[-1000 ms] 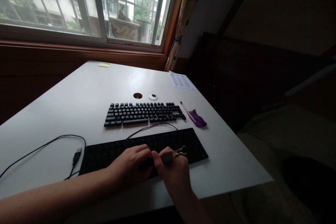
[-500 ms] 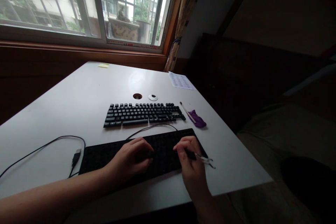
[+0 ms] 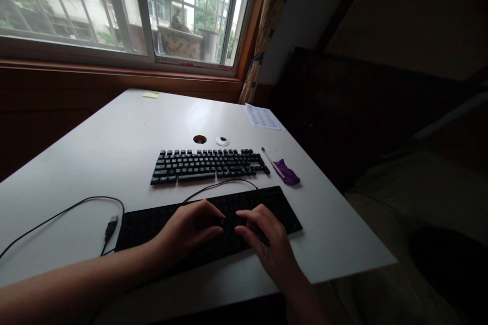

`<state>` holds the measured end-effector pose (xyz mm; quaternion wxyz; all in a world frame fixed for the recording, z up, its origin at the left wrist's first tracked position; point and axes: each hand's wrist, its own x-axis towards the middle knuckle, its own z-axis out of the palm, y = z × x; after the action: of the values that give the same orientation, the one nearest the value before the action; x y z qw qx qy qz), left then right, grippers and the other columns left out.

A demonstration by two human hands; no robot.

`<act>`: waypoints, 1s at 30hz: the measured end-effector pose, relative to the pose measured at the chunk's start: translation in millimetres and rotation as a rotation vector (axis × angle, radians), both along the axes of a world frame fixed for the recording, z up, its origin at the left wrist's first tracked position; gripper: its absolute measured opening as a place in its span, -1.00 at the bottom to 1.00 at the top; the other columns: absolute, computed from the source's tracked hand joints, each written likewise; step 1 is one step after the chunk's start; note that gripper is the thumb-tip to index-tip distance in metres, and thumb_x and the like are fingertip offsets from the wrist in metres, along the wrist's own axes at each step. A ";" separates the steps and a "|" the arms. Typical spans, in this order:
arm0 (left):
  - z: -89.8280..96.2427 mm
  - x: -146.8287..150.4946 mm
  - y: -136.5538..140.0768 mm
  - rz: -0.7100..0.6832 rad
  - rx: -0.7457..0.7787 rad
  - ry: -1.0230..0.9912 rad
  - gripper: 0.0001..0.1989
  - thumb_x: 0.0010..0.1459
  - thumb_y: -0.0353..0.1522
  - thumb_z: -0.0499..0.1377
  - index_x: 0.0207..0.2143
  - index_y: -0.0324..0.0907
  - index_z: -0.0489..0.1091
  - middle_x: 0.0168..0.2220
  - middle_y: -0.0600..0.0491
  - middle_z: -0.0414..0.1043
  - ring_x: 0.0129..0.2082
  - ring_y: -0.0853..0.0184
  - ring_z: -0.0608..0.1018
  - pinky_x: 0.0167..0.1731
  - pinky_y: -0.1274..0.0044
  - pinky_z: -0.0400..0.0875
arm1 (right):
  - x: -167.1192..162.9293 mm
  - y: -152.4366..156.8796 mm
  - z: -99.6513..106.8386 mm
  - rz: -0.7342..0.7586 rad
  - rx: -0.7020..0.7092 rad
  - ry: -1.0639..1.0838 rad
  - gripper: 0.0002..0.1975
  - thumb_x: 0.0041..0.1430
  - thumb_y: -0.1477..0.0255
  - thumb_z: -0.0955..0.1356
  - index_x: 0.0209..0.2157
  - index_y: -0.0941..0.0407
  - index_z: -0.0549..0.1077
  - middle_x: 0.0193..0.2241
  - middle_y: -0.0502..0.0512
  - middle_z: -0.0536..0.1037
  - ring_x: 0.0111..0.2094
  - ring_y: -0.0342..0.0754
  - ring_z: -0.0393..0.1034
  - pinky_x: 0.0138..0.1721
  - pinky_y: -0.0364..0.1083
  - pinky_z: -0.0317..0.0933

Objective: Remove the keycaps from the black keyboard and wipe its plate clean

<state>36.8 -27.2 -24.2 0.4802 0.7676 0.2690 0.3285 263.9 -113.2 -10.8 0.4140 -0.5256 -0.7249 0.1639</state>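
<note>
A black keyboard base lies near the table's front edge, beneath both hands. Over its middle, my left hand is closed, with a small black keycap between thumb and fingers. Facing it closely, my right hand curls its thumb and forefinger round a dark piece, which looks like the keycap puller's black handle; the wire end is hard to make out. Behind the base, loose black keycaps stand in keyboard order on the white table.
A purple cloth and a thin brush lie right of the keycaps. Behind these are a cable hole, its round cover and a printed sheet. A USB cable trails at the left.
My right hand has moved left towards my left hand and turned. The puller's metal wires, sticking out to the right before, no longer show there. The left hand's fingers have loosened slightly.
</note>
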 end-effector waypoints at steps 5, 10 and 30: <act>-3.0 -0.1 1.0 -0.002 0.030 -0.013 -0.79 0.17 -0.29 0.34 -0.19 -0.19 0.48 -0.25 -0.01 0.59 -0.29 0.24 0.62 -0.27 0.46 0.55 | 0.2 4.1 -3.7 0.066 -0.008 -0.017 -0.73 0.31 0.43 0.42 0.03 -0.01 0.50 -0.32 0.00 0.44 -0.29 -0.08 0.39 -0.25 -0.11 0.30; -10.0 0.0 2.5 -0.003 0.079 -0.033 -0.79 0.16 -0.31 0.36 -0.21 -0.19 0.45 -0.25 0.00 0.58 -0.29 0.25 0.62 -0.28 0.47 0.54 | -0.5 5.7 -4.9 0.083 -0.025 -0.014 -0.72 0.30 0.46 0.42 0.03 -0.02 0.50 -0.31 0.00 0.44 -0.29 -0.09 0.40 -0.24 -0.10 0.30; 0.3 2.1 -1.3 -0.056 0.112 -0.009 -0.84 0.25 -0.41 0.23 -0.13 -0.15 0.34 -0.09 -0.04 0.39 -0.13 0.27 0.53 -0.25 0.50 0.52 | 105.8 53.3 11.8 -0.145 0.070 -0.333 -0.84 0.29 0.36 0.41 -0.13 0.09 0.58 -0.42 0.02 0.46 -0.37 -0.02 0.41 -0.28 -0.05 0.31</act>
<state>38.9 -28.6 -23.9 0.4466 0.7990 0.2263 0.3329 369.7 -59.9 1.0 0.3170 -0.5818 -0.7488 0.0191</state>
